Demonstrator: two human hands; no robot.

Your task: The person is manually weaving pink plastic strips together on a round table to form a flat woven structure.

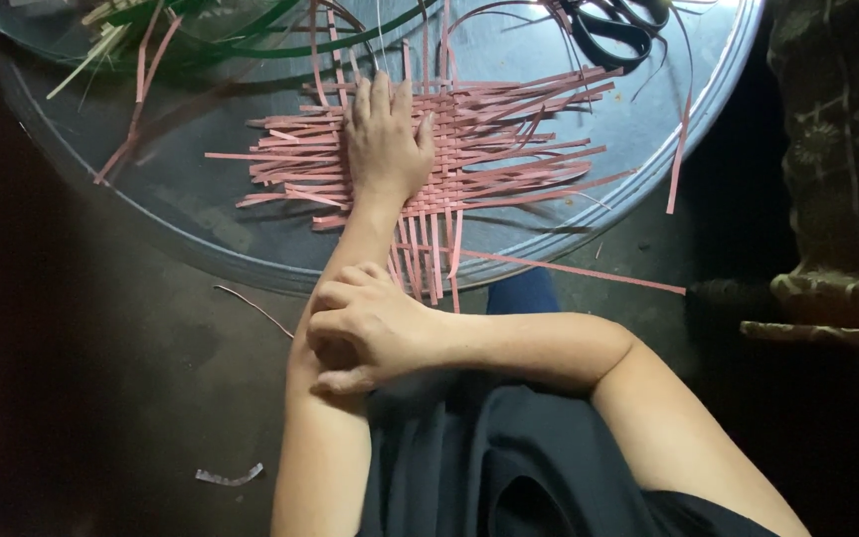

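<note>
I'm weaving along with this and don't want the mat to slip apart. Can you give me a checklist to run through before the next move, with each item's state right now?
1. Woven pink strip mat pinned down: ok. The left hand lies flat on it, palm down, fingers spread.
2. Right hand free to work: ok. It holds no strip and rests on the left forearm.
3. Mat fully on the round metal tray: not ok. Several strip ends hang over the near rim.
4. Spare strips in reach: ok. Loose strips lie on the tray's far left.
5. Scissors at hand: ok, at the tray's far edge.
6. Weave tight under the palm: cannot tell, hidden.
</note>
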